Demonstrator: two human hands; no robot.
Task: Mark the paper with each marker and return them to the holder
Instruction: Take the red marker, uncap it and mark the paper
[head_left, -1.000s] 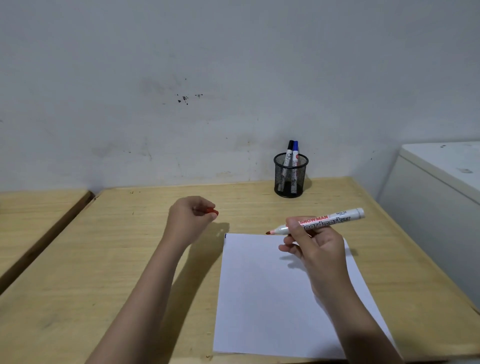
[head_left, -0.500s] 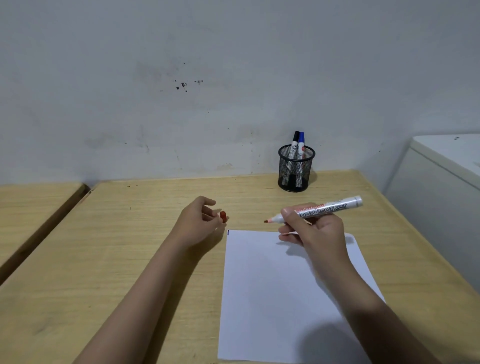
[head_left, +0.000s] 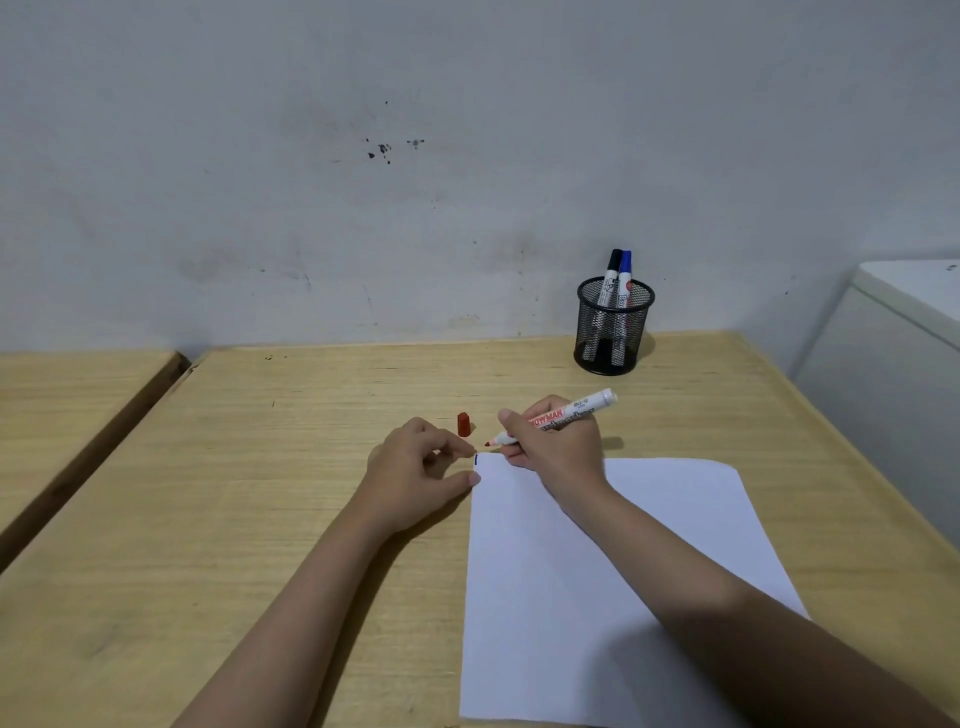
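Observation:
My right hand grips an uncapped red marker, its tip pointing left just above the top left corner of the white paper. A short dark mark sits at that corner. The marker's red cap stands on the table beyond my left hand, which rests empty with its thumb touching the paper's left edge. A black mesh holder by the wall holds a black marker and a blue marker.
The wooden table meets a grey wall at the back. A second wooden surface lies to the left across a gap. A white cabinet stands close to the table's right edge.
My left hand set the red cap down on the table and let it go, then moved to the paper's edge. My right hand brought the marker left and down toward the paper's top left corner.

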